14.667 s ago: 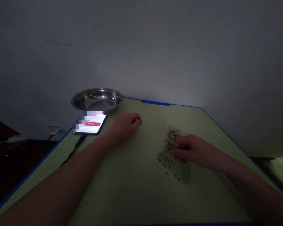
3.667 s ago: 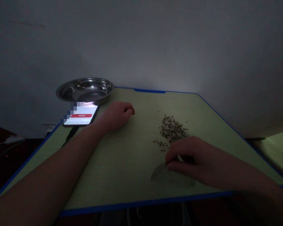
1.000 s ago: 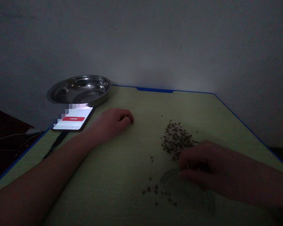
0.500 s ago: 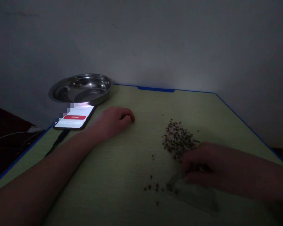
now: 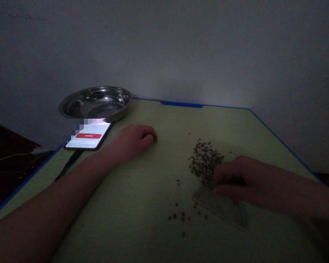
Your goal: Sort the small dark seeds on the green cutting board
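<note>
My right hand (image 5: 230, 179) pinches a clear plastic protractor (image 5: 222, 208) between thumb and fingers, at the near edge of a heap of small dark grains (image 5: 205, 160). The protractor's curved edge shows faintly, and part of it is hidden under the hand. Several loose grains (image 5: 183, 215) lie scattered to the left of the protractor. Left of the heap, my left hand (image 5: 137, 140) rests on the table with its fingers curled in and nothing seen in them.
A shiny steel basin (image 5: 98, 104) stands at the back left of the pale green table (image 5: 142, 219). In front of it lies a phone (image 5: 84, 140) with a lit screen, a dark cable beside it. A grey wall (image 5: 181, 47) rises behind the table.
My right hand and the protractor have moved slightly away from me, closer to the heap. Loose grains near the protractor have shifted a little. My left hand stays in place.
</note>
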{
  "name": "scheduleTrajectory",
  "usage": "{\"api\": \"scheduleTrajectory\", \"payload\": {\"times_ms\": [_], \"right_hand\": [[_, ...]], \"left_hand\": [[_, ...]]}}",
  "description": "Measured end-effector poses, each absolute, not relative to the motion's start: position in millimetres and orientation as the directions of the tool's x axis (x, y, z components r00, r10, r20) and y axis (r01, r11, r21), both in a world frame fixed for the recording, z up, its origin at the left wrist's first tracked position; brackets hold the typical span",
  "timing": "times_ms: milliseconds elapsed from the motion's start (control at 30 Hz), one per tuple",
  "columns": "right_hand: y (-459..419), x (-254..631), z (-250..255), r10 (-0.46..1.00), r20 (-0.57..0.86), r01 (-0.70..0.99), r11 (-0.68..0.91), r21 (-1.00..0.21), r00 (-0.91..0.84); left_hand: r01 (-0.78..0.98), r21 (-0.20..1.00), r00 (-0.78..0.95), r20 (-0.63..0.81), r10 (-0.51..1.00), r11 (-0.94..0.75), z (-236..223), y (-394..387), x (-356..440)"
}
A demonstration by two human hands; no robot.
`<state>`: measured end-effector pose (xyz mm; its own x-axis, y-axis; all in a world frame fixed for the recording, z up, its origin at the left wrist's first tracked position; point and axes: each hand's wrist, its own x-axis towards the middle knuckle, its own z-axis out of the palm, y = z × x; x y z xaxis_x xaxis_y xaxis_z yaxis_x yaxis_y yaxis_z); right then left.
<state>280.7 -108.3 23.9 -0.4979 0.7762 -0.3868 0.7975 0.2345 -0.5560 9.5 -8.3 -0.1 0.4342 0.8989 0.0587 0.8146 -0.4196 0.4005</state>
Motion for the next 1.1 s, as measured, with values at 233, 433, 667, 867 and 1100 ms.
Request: {"api": "scheduleTrajectory", "payload": {"times_ms": [233, 433, 667, 867, 1100], "right_hand": [[-115, 276, 25, 0.765, -0.383, 0.776, 0.231, -0.587, -0.517], [-114, 276, 24, 0.766, -0.363, 0.774, 0.265, -0.575, -0.531], [-119, 281, 29, 0.761, -0.386, 0.792, 0.263, -0.55, -0.521], [-128, 278, 32, 0.661, -0.493, 0.79, 0.265, -0.553, -0.566], [-124, 285, 27, 0.712, -0.458, 0.813, 0.279, -0.51, -0.532]], "left_hand": [[0.808, 0.404, 0.445, 0.056, 0.894, -0.428, -1, -6, 9], [0.814, 0.403, 0.437, 0.049, 0.898, -0.417, -1, -7, 9], [0.804, 0.409, 0.448, 0.058, 0.892, -0.431, -1, -7, 8], [0.806, 0.41, 0.443, 0.061, 0.894, -0.427, 0, -7, 9], [0.805, 0.407, 0.442, 0.073, 0.894, -0.431, -1, -7, 9]]}}
